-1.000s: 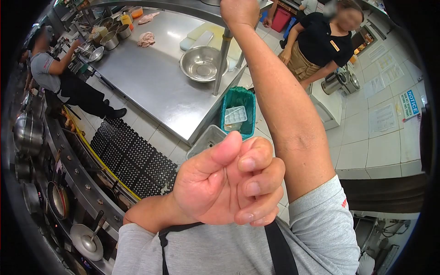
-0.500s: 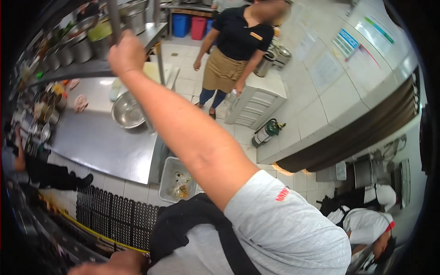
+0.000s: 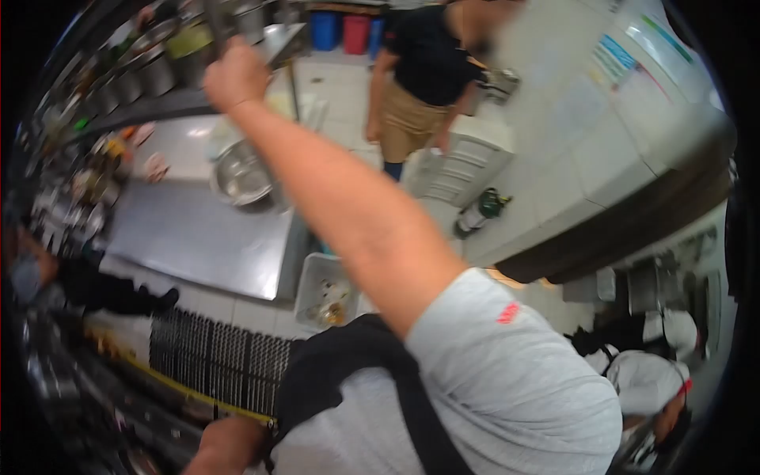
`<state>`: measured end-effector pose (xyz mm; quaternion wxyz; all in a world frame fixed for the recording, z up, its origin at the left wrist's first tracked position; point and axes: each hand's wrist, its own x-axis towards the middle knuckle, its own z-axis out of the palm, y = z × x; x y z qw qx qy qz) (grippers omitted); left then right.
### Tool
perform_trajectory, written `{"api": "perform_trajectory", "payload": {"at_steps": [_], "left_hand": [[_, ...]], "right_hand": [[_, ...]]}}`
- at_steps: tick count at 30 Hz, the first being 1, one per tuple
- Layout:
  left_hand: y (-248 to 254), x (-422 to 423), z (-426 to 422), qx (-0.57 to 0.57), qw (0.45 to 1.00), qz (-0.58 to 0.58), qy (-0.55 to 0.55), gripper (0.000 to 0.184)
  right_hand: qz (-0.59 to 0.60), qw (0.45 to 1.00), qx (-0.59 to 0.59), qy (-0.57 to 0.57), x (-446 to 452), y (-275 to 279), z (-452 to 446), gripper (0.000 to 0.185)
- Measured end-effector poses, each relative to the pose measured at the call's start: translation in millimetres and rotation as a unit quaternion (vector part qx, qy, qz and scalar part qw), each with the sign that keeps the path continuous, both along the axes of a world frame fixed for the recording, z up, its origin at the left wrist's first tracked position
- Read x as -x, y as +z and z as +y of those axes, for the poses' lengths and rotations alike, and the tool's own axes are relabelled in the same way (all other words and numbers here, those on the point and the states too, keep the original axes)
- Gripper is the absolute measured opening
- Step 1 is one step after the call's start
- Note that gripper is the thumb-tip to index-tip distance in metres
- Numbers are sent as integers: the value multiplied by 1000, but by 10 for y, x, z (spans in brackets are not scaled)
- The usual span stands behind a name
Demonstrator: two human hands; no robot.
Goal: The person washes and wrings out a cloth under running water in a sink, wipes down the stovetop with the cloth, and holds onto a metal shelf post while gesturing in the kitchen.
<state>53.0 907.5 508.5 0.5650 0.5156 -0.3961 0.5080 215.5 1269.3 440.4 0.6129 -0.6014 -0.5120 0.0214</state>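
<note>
My right arm stretches up and to the left, in a light grey sleeve. At its end my right hand (image 3: 239,77) is wrapped around an upright metal post (image 3: 214,20) of the shelf. Below that hand, a steel mixing bowl (image 3: 242,172) rests on the steel worktable (image 3: 202,241). My left hand (image 3: 229,445) is low in the view beside my black apron (image 3: 336,360), cut off by the lower edge; its fingers do not show.
A bin with scraps (image 3: 326,291) stands beside the table. A person in a black shirt (image 3: 431,59) stands near white drawers (image 3: 467,158) and a fire extinguisher (image 3: 481,212). Other people work at left and lower right. A black mat (image 3: 222,352) covers part of the floor.
The view has shifted, so the table and bowl appear further right and higher. My right hand keeps its hold on the post. My left hand shows less at the bottom.
</note>
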Motion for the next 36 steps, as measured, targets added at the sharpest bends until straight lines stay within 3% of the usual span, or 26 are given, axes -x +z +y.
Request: {"api": "perform_trajectory", "payload": {"at_steps": [1,2,3,4,5,6,7,10,23,27,30,36], "left_hand": [[-155,-78,214,0,986,-92,-141,14],[-181,-77,131,171,982,-31,-76,12],[-226,62,448,187,960,102,-183,12],[-301,154,383,336,913,139,-185,25],[-481,97,465,356,905,134,-190,45],[-617,26,524,383,894,127,-196,53],[-714,-12,556,407,880,118,-213,62],[-801,-27,639,406,883,110,-208,68],[-884,-158,639,359,898,154,-204,79],[-873,-236,614,362,891,162,-222,63],[-906,-274,584,387,852,71,-344,51],[-954,-282,637,367,845,63,-384,58]], "right_hand": [[1,1000,21,-2,-9,-1,36,25],[2,1000,15,20,-37,-36,80,30],[-140,990,5,12,-109,-261,445,36],[-45,995,84,9,40,115,-150,25],[-52,996,75,7,-33,116,-88,31],[-69,996,57,10,-14,149,-222,32],[-150,988,7,-39,-145,-131,277,42],[-95,995,-9,-21,29,-29,53,46],[-92,996,-7,-6,76,53,-19,40],[-82,996,4,-21,65,77,30,35],[-71,997,17,-11,64,78,11,36],[-71,997,21,-14,63,81,-8,34]]}}
